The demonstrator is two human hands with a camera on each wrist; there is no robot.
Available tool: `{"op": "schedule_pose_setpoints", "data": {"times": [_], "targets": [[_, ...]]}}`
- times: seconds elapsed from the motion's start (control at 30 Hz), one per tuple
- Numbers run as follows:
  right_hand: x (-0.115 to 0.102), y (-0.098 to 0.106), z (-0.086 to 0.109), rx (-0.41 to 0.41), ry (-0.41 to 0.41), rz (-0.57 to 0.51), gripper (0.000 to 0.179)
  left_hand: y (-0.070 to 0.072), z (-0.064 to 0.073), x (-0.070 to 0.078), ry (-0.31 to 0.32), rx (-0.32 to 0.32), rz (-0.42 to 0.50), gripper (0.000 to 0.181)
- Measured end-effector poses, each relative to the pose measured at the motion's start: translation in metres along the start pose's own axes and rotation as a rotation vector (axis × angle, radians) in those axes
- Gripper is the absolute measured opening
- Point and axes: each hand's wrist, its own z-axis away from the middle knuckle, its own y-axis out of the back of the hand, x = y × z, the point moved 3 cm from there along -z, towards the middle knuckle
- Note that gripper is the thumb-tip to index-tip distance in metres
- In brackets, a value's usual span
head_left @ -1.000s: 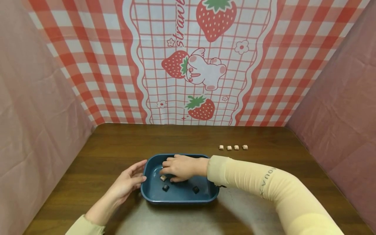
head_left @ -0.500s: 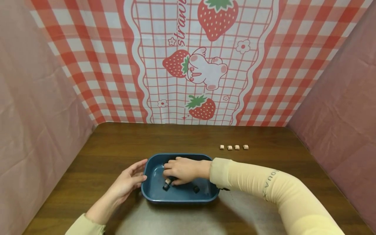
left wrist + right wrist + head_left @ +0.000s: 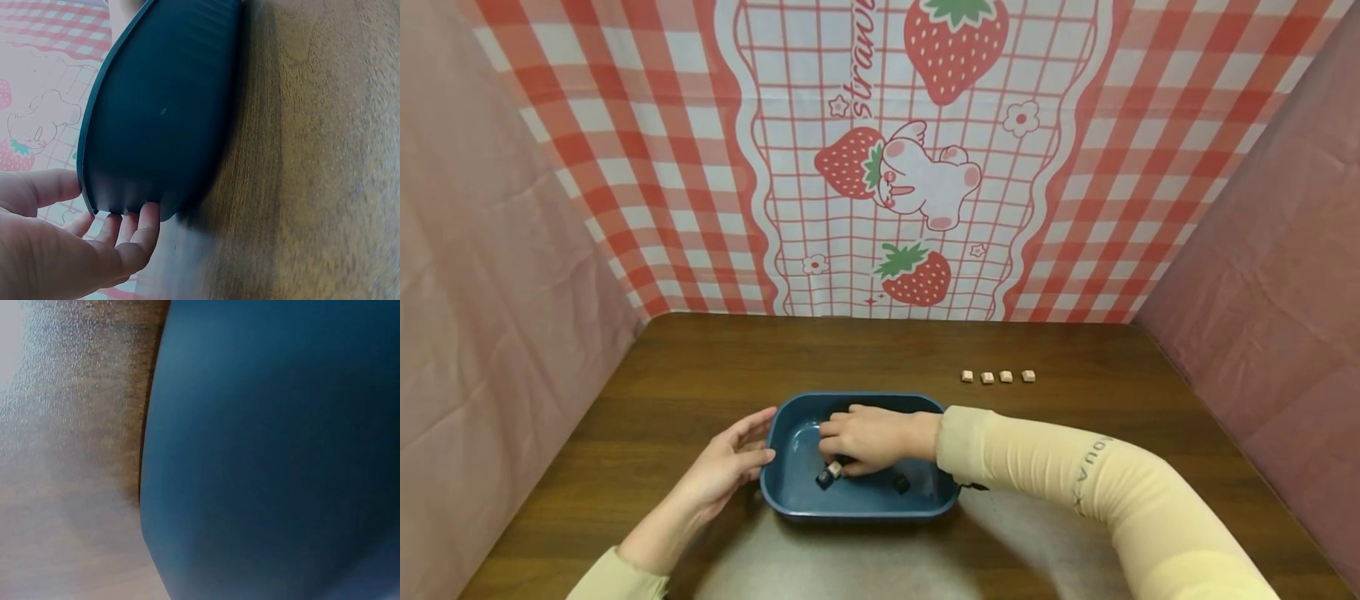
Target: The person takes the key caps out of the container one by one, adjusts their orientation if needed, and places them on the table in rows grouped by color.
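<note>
In the head view, a dark blue tray [image 3: 850, 505] sits on the table with small keycaps in it. My right hand [image 3: 868, 437] reaches down inside it, fingers bent toward the floor, fingertips hidden. By its thumb lie a cream keycap [image 3: 834, 470] and a black keycap [image 3: 824, 479], side by side. Another black keycap [image 3: 901, 483] rests further right. A dark piece shows partly under the palm; I cannot tell whether the fingers grip it. My left hand [image 3: 730, 458] touches the tray's left end; in the left wrist view its fingertips rest against the outer wall [image 3: 162, 112].
Several cream keycaps [image 3: 987, 377] stand in a row on the wooden table [image 3: 715, 358], behind and right of the tray. A checked strawberry cloth [image 3: 895, 275] hangs at the back, with pink cloth on both sides. The tray's wall [image 3: 250, 456] fills most of the right wrist view.
My right hand has shifted slightly right and toward me inside the tray. The cream keycap has moved right and nearer, beside the black one. My left hand stays at the tray's end.
</note>
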Motion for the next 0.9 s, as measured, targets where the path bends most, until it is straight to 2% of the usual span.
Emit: {"op": "schedule_pose_setpoints", "data": {"times": [0.3, 0.5, 0.8, 0.9], "targets": [[0.003, 0.015, 0.012, 0.021, -0.011, -0.011, 0.016, -0.001, 0.000, 0.000, -0.004, 0.007, -0.006, 0.061], [0.004, 0.025, 0.023, 0.052, -0.033, 0.024, 0.015, -0.002, 0.000, 0.000, -0.007, 0.010, -0.003, 0.061], [0.008, 0.037, 0.045, 0.117, -0.056, 0.061, 0.014, -0.003, 0.001, 0.000, -0.009, 0.005, -0.006, 0.061], [0.009, 0.043, 0.054, 0.136, -0.066, 0.065, 0.013, -0.003, 0.001, 0.001, 0.001, 0.021, -0.004, 0.061]]}}
